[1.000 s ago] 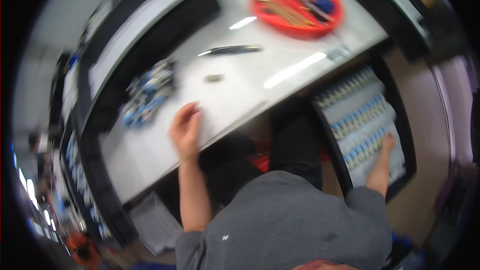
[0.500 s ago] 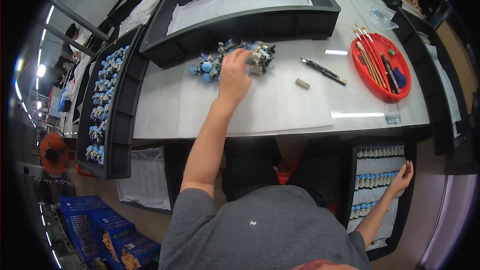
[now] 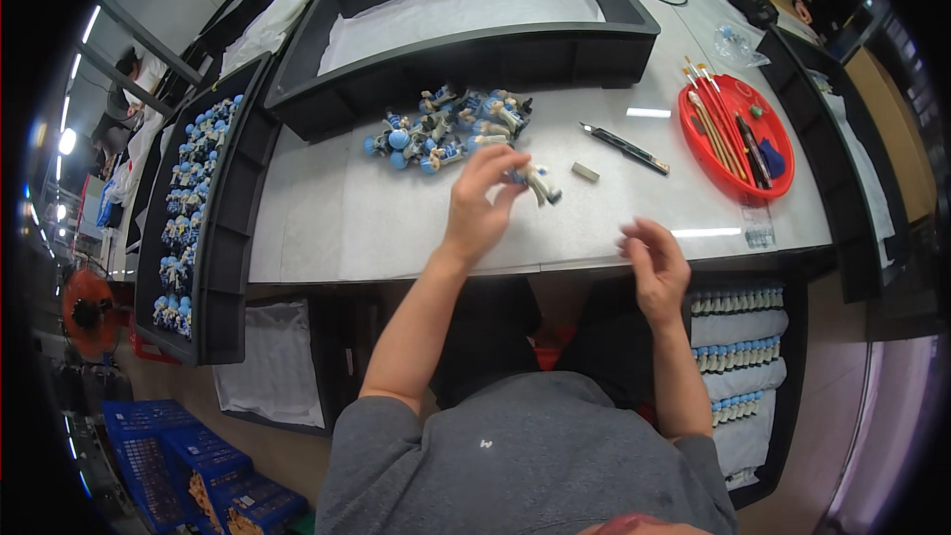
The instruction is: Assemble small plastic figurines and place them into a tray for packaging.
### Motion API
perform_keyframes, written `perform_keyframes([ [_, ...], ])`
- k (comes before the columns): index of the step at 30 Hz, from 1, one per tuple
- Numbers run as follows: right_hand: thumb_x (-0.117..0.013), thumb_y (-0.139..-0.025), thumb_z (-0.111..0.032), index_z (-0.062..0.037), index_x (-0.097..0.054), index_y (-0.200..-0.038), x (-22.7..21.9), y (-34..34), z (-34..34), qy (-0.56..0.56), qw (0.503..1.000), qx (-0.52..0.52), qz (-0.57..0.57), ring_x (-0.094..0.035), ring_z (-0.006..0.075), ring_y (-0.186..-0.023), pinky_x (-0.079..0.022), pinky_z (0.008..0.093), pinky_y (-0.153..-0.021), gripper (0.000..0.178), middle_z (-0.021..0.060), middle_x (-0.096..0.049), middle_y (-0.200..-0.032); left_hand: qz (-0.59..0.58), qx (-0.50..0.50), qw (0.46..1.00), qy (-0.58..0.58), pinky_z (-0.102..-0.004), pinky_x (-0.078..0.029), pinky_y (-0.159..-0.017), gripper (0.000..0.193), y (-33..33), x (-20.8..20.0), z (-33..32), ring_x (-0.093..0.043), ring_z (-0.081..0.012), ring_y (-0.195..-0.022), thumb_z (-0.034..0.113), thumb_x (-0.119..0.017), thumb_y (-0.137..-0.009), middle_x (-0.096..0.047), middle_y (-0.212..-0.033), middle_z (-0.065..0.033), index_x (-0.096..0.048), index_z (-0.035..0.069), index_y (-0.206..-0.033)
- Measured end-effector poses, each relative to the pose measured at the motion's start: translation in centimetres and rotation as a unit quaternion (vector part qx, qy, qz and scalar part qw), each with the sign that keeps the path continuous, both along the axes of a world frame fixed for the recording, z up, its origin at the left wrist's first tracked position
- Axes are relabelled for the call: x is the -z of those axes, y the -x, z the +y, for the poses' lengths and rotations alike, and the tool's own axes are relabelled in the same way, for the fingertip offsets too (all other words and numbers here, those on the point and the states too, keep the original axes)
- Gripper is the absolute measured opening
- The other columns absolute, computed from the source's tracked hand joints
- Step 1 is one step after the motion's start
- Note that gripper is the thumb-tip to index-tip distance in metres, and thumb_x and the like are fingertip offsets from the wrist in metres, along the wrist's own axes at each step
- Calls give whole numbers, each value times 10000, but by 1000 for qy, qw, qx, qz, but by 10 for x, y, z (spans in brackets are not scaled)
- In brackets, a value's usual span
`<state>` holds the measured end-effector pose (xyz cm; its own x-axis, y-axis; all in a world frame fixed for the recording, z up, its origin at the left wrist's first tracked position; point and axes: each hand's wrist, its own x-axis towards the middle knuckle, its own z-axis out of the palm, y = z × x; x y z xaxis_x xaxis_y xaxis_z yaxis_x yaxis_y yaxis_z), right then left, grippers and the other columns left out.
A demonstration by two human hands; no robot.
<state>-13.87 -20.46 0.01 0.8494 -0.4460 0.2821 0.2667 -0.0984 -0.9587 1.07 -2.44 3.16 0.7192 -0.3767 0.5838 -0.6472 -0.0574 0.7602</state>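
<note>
Pinched in the fingers of my left hand (image 3: 482, 200) is a small figurine (image 3: 538, 181) with cream legs and dark shoes, tilted above the white table (image 3: 386, 228). Behind that hand lies a loose pile of similar figurines (image 3: 436, 129) with light-blue round heads. My right hand (image 3: 658, 267) hovers over the table's near edge, fingers apart and holding nothing. A small grey block (image 3: 585, 171) and a black pen-like craft knife (image 3: 626, 148) lie to the right of the held figurine.
A red round tray (image 3: 713, 163) holds brushes and tools. A black lined crate (image 3: 466, 50) stands behind the pile. Figurines fill a crate (image 3: 226, 267) on the left; rows of them lie on cloth in a lower crate (image 3: 753, 436) at right. Blue baskets (image 3: 158, 436) sit lower left.
My left hand has come back from the pile toward me with a figurine in it. My right hand has risen from the lower right crate to the table edge.
</note>
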Motion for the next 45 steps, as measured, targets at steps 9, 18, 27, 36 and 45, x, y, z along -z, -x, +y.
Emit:
perform_keyframes([
  [9,-593,-817,-75,-10,-407,-1208,-10,-65,25,-95,967,-234,39,-593,177,-849,-494,264,-740,437,136,-589,-948,237,47,956,165,-270,-480,-813,271,23,35,-11,-556,-176,-924,-79,-520,-788,-509,-1056,-93,-538,-19,-1052],
  [18,-730,-675,-40,-20,-421,-1211,1,-66,36,63,986,-150,25,-568,152,-890,-483,260,-765,619,101,-576,-961,367,83,916,141,-200,-436,-694,294,18,36,-3,-535,-79,-831,136,-543,-864,-583,-941,-42,-507,2,-1123],
  [27,-760,-656,-112,-32,-437,-1212,0,-68,34,153,976,-152,25,-574,142,-880,-473,254,-753,648,103,-589,-947,386,92,903,167,-193,-425,-693,265,17,39,-1,-523,-70,-825,98,-532,-864,-571,-959,-39,-506,-3,-1108],
  [36,-711,-714,-87,-28,-452,-1199,1,-65,33,109,981,-146,70,-571,129,-829,-472,246,-741,553,95,-580,-923,405,99,892,176,-238,-450,-789,283,17,40,0,-546,-100,-882,62,-489,-877,-573,-1018,-72,-485,-23,-1147],
  [45,-666,-652,88,-33,-477,-1176,9,-66,30,151,982,-114,-5,-541,124,-829,-467,233,-731,571,61,-547,-937,373,80,910,159,-228,-459,-753,290,21,39,-3,-545,-97,-845,70,-570,-838,-588,-944,-67,-520,-35,-1104],
])
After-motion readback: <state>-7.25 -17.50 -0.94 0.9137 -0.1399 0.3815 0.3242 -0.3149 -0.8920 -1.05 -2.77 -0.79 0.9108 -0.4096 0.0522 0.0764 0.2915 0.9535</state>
